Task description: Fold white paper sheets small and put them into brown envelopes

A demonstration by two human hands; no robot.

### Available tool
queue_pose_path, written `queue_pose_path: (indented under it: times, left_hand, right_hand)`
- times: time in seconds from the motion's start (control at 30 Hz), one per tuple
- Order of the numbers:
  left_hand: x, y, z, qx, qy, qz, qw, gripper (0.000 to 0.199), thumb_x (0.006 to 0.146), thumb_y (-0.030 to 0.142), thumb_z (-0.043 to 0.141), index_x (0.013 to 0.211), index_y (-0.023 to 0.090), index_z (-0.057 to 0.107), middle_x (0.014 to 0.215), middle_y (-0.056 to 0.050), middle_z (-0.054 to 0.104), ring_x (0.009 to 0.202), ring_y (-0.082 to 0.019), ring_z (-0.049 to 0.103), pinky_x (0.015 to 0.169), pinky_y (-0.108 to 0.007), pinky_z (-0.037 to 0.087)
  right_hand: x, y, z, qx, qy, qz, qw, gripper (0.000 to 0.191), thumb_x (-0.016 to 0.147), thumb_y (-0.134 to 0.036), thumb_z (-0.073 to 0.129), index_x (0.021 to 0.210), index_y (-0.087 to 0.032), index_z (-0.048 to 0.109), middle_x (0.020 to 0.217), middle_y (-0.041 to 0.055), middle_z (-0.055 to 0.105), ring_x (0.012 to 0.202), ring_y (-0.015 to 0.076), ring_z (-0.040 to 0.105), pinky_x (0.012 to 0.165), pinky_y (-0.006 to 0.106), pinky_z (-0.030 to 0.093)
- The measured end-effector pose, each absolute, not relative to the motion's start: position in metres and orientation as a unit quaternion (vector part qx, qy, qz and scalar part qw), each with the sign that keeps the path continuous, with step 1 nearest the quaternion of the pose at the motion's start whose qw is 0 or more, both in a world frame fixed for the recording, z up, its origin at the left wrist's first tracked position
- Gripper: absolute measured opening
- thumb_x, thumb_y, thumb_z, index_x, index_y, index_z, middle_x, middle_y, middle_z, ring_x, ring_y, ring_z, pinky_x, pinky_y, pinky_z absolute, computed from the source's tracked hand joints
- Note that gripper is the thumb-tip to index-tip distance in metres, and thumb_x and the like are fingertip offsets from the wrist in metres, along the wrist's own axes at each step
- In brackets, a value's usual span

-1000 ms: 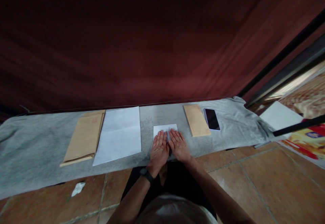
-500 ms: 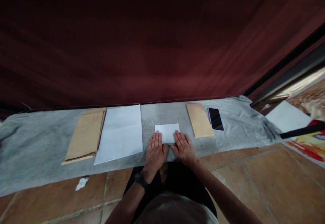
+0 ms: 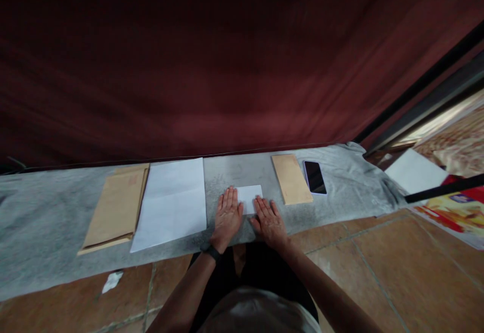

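A small white piece of folded paper [image 3: 248,197] lies on the grey cloth in front of me. My left hand [image 3: 227,215] lies flat over its left side, fingers stretched out and pointing away from me. On the paper's lower right corner rest the fingertips of my right hand [image 3: 269,219], which is also spread flat. To the left are large white paper sheets [image 3: 172,202] and a stack of brown envelopes [image 3: 115,207]. A single brown envelope [image 3: 292,179] lies to the right, beside a phone [image 3: 315,177] with a dark screen.
Grey cloth [image 3: 242,169] covers the long, narrow surface, with a dark red curtain [image 3: 212,96] behind it. A crumpled white scrap [image 3: 112,281] lies on the tiled floor [image 3: 378,267]. At the right are a dark bar [image 3: 446,189] and a white sheet [image 3: 416,171].
My left hand has slid up along the left side of the small paper and covers more of it. My right hand stays at the lower right corner. The whole view has shifted slightly.
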State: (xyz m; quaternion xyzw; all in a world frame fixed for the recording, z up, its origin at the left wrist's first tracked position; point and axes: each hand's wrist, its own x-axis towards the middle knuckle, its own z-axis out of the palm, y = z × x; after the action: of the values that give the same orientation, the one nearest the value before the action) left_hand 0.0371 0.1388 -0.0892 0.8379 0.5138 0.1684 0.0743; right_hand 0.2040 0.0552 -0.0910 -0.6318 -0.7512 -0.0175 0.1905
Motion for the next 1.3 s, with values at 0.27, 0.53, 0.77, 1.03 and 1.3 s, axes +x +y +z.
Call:
queue_pose_path:
  times: [0.27, 0.53, 0.77, 1.03, 1.3]
  left_hand:
    - [0.021, 0.149, -0.084, 0.773, 0.57, 0.237, 0.147, 0.057, 0.095, 0.026, 0.044, 0.146, 0.001, 0.046, 0.15, -0.024, 0.051, 0.143, -0.034, 0.044, 0.119, -0.051, 0.034]
    - [0.02, 0.163, -0.085, 0.656, 0.589, 0.334, 0.334, 0.054, 0.091, 0.023, 0.049, 0.144, 0.014, 0.052, 0.145, -0.014, 0.059, 0.133, -0.025, 0.056, 0.115, -0.042, 0.042]
    - [0.019, 0.16, -0.082, 0.656, 0.575, 0.354, 0.337, 0.048, 0.088, 0.019, 0.051, 0.135, 0.018, 0.06, 0.135, -0.011, 0.066, 0.124, -0.024, 0.061, 0.11, -0.042, 0.046]
    - [0.013, 0.154, -0.077, 0.698, 0.566, 0.331, 0.289, 0.019, 0.085, 0.018, 0.057, 0.096, 0.019, 0.073, 0.098, -0.008, 0.075, 0.096, -0.024, 0.069, 0.094, -0.042, 0.055]
    - [0.001, 0.134, -0.072, 0.774, 0.47, 0.308, 0.292, 0.022, 0.091, 0.025, 0.054, 0.105, 0.023, 0.071, 0.115, -0.009, 0.074, 0.111, -0.024, 0.066, 0.103, -0.042, 0.049]
  right_hand:
    - [0.204, 0.055, -0.092, -0.634, -0.748, -0.024, 0.197, 0.063, 0.103, -0.036, 0.048, 0.159, -0.012, 0.03, 0.158, 0.0146, 0.042, 0.145, 0.0296, 0.043, 0.123, 0.053, 0.025]
    - [0.204, 0.054, -0.093, -0.637, -0.743, -0.032, 0.204, 0.061, 0.103, -0.038, 0.047, 0.157, -0.013, 0.034, 0.156, 0.0148, 0.045, 0.143, 0.0292, 0.045, 0.123, 0.053, 0.025]
    - [0.204, 0.054, -0.092, -0.638, -0.743, -0.032, 0.198, 0.061, 0.102, -0.037, 0.048, 0.157, -0.013, 0.035, 0.156, 0.0145, 0.045, 0.144, 0.0286, 0.044, 0.123, 0.052, 0.025]
    - [0.203, 0.054, -0.096, -0.64, -0.738, -0.025, 0.212, 0.062, 0.102, -0.037, 0.049, 0.158, -0.015, 0.033, 0.155, 0.0142, 0.047, 0.143, 0.0287, 0.045, 0.122, 0.052, 0.027]
    - [0.205, 0.053, -0.093, -0.637, -0.738, -0.001, 0.224, 0.063, 0.103, -0.036, 0.048, 0.159, -0.016, 0.03, 0.157, 0.0135, 0.044, 0.145, 0.0289, 0.042, 0.123, 0.054, 0.026]
